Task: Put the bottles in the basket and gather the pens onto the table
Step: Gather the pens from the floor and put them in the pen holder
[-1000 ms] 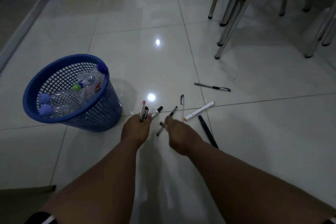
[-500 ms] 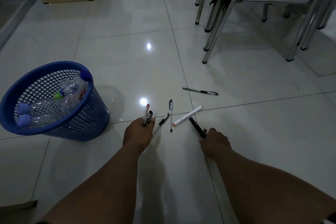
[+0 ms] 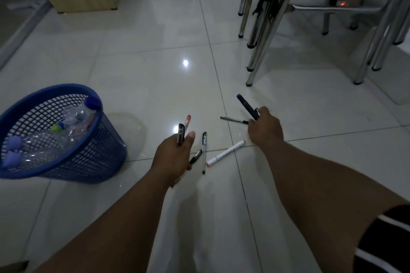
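The left hand (image 3: 175, 153) gripped two collected pens (image 3: 183, 132) upright as storage, freeing the right hand (image 3: 265, 127), closed around a dark purple-capped marker (image 3: 247, 106).

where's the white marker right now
In the head view the white marker lies on the floor, centre frame between the two hands, just right of a thin clear pen and below-left of the right hand.

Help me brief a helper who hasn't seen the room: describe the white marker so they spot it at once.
Start at the blue basket and look right, past the left hand, to the floor between both arms. The white marker lies there diagonally, the only white, thick-barrelled pen, with orange tips; its neighbours are thin and dark.
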Motion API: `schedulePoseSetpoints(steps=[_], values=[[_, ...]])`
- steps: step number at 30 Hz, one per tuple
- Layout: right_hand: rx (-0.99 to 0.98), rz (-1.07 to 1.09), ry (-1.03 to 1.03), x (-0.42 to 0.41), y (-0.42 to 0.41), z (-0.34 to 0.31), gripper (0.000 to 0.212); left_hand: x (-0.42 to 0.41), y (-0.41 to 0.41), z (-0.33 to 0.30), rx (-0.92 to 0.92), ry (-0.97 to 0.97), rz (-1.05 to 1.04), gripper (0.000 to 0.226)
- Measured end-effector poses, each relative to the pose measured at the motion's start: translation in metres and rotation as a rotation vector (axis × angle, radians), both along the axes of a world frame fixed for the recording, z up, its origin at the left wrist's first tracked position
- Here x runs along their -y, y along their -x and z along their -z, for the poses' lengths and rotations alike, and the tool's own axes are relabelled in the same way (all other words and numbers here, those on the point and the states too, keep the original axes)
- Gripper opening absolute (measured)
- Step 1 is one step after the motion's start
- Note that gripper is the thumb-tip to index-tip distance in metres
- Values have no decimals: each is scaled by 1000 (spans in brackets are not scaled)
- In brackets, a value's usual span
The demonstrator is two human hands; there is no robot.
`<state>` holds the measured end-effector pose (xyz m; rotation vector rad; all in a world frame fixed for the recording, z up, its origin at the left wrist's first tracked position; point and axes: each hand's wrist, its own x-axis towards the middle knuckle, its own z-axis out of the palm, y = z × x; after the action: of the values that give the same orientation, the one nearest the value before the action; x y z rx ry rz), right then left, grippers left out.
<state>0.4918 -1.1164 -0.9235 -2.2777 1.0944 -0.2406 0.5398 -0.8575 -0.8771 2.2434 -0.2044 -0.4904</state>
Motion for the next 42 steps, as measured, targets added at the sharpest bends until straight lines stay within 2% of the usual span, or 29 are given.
schedulePoseSetpoints(steps=[4, 7, 11, 16, 19, 22, 24, 27, 29, 31, 35, 39, 42], values=[[-205, -181, 23, 25, -20, 10, 40, 3, -2, -15, 45, 18, -5, 64], [-368, -240, 51, 31, -17, 27, 25, 0, 2, -21, 54, 24, 12, 63], [-302, -189, 104, 27, -1, 50, 13, -11, 6, -19, 77, -23, -1, 59], [-119, -264, 202, 25, 9, 37, 13, -20, 6, -14, 110, -93, -26, 36], [-16, -533, 234, 19, 4, -7, 9, -18, -2, -14, 160, -103, -67, 33], [-105, -838, 128, 3, -1, -66, 20, -12, -14, -23, 182, -147, -88, 35], [-188, -982, 98, -13, -4, -97, 21, -9, -20, -30, 15, -101, -49, 39], [-266, -1088, 82, -34, -8, -122, 19, -6, -19, -40, -501, 81, 14, 41], [-279, -1109, 92, -45, -10, -127, 17, -8, -14, -42, -730, 142, 76, 38], [-249, -1097, 112, -51, -13, -126, 16, -10, -12, -42, -778, 151, 132, 37], [-100, -949, 53, -57, -18, -115, 23, -13, -16, -42, -788, 332, 47, 35], [73, -450, -205, -56, -15, -94, 43, -20, -20, -39, -697, 454, -28, 57], [0, -92, -253, -60, -12, -60, 49, -25, -20, -32, -601, 430, -24, 55]])
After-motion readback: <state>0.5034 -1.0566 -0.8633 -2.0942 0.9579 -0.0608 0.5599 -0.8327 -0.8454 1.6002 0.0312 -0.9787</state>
